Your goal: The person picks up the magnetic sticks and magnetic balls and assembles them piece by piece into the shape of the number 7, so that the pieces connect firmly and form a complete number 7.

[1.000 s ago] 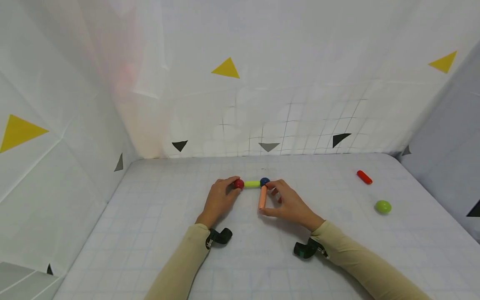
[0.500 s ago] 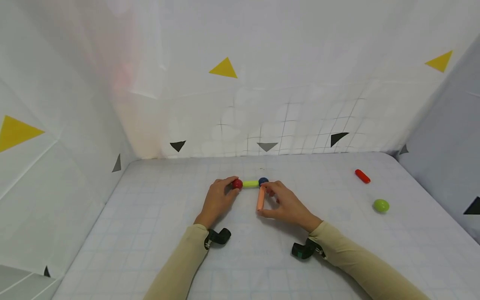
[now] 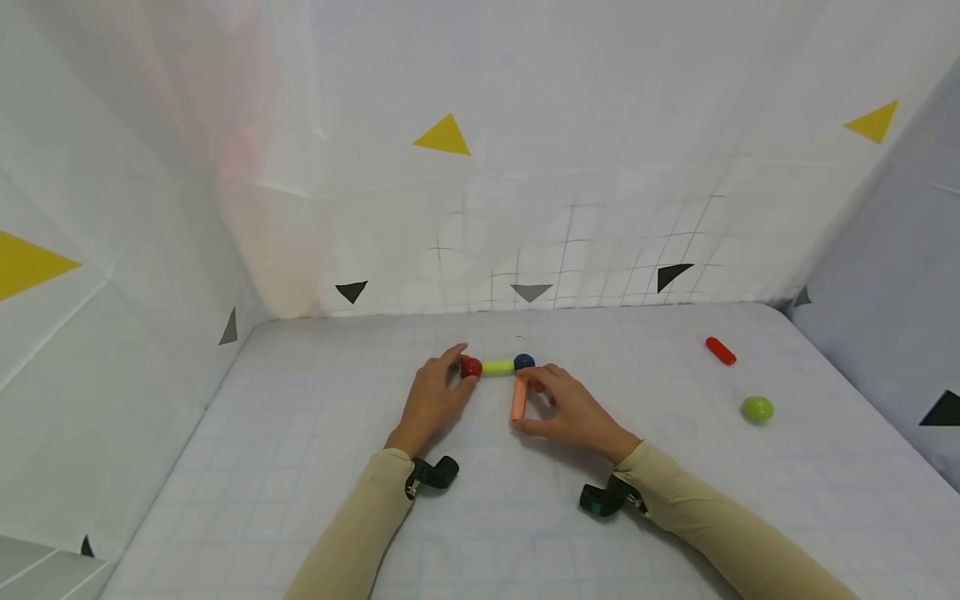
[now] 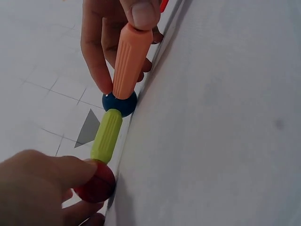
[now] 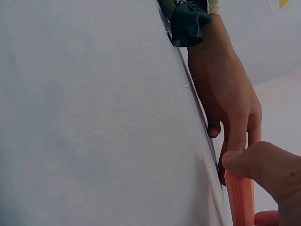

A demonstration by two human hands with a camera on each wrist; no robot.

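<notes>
A red ball (image 3: 471, 367), a ribbed yellow-green rod (image 3: 498, 367) and a blue ball (image 3: 524, 362) form a straight row on the table. My left hand (image 3: 433, 400) holds the red ball, thumb on its near side in the left wrist view. An orange ribbed rod (image 4: 131, 63) runs from the blue ball toward me, its far end right at that ball. My right hand (image 3: 576, 417) pinches this rod lengthwise, thumb on its near end and a fingertip beside the blue ball. The right wrist view shows the thumb over the orange rod's end.
To the right lie a loose red rod (image 3: 721, 351) and, nearer me, a green ball (image 3: 757, 409). White sheeting with yellow and dark triangles (image 3: 442, 135) walls in the pale gridded table (image 3: 480, 533) at the back and sides.
The left index finger has lifted off the red ball a little. The right fingertips have shifted slightly along the orange rod. The whole head view has drifted a little.
</notes>
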